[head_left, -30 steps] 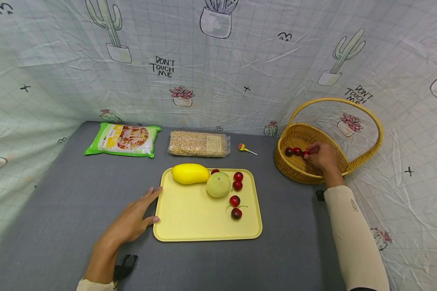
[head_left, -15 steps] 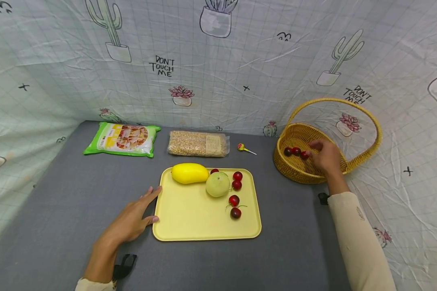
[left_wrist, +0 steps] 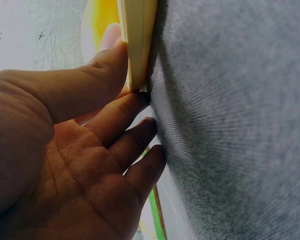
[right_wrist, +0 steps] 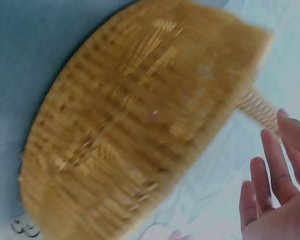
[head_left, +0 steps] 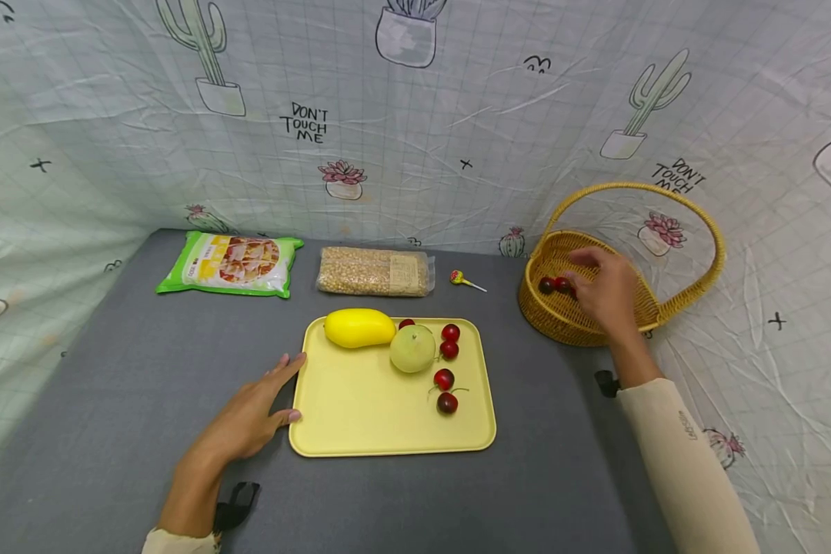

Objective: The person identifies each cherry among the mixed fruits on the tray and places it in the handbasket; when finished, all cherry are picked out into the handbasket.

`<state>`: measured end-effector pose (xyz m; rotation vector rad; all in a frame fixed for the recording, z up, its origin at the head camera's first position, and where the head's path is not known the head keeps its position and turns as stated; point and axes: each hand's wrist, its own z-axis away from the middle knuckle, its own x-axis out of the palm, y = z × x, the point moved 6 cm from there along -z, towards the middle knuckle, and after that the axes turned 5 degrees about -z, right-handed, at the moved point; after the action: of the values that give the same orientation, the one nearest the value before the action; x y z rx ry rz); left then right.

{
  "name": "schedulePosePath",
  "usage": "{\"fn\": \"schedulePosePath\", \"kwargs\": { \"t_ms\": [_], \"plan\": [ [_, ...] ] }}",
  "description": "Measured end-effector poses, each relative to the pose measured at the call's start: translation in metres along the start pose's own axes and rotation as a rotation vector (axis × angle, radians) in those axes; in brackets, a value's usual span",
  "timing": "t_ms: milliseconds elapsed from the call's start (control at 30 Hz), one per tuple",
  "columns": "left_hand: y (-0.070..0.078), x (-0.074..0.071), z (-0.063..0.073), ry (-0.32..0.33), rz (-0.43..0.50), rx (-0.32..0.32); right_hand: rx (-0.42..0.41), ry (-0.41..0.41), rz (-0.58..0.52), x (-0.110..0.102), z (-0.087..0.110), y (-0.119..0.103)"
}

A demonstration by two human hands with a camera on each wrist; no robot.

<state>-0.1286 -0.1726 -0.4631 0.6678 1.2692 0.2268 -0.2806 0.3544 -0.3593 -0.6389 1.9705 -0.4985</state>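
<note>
My left hand [head_left: 249, 419] rests at the left edge of the yellow tray [head_left: 346, 419], its thumb and fingertips touching the rim; in the left wrist view the thumb lies against the tray's edge. On the tray are a yellow mango [head_left: 358, 328], a round pale green fruit [head_left: 412, 349] and several dark red cherries [head_left: 444, 378]. My right hand [head_left: 608, 292] hovers over the wicker basket [head_left: 557, 327], fingers loosely parted; nothing shows between them in the right wrist view. More cherries [head_left: 546, 285] lie inside the basket, one partly hidden by the hand.
Along the back of the grey table are a green-edged food bag [head_left: 231, 265], a clear pack of grains [head_left: 374, 271] and a lollipop [head_left: 457, 277]. The basket's tall arched handle [head_left: 630, 185] rises behind my right hand. A printed cloth hangs at the back and sides.
The right hand has let go of a cherry in the basket and lifted slightly up and left above it. The left hand stays at the tray's edge.
</note>
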Motion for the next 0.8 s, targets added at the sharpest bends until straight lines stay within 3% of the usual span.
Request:
{"fn": "schedulePosePath", "kwargs": {
  "t_ms": [467,800],
  "plan": [
    [0.0,-0.001,0.0,-0.011,0.004,-0.009,-0.151,-0.104,-0.027,0.034,0.027,-0.062],
    [0.001,-0.002,0.0,-0.01,0.006,-0.017,-0.267,-0.36,-0.04,0.066,0.044,-0.073]
  ]
}}
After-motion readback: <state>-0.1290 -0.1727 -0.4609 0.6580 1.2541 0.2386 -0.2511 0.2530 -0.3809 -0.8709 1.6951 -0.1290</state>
